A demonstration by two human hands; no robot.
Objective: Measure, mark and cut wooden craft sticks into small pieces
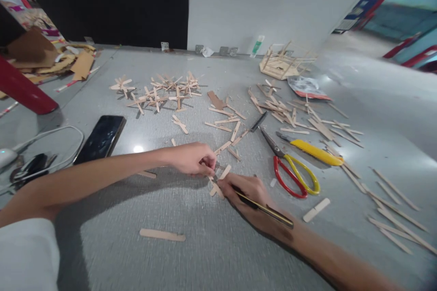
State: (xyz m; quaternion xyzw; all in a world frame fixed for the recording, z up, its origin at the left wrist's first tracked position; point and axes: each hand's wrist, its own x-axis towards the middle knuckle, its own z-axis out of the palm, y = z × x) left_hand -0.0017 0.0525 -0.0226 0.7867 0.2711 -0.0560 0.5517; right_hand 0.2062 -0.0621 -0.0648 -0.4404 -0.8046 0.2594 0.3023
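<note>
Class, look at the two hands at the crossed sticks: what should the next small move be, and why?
I'd probably steady the crossed sticks with the left hand before moving the slim black-and-gold tool. The right hand holds that tool, and both hands are close together at the small sticks, so a slip seems possible.

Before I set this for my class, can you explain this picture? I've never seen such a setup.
No machine here: one person works bare-handed, seen from a camera on their head. The right hand holds a slim black-and-gold pen-like tool. The left hand bunches its fingers at pale, crossed flat wooden sticks; its exact grip is hidden. On the grey tabletop lie more loose sticks, scissors with red and yellow handles, a yellow-handled cutter and a black phone.
</note>
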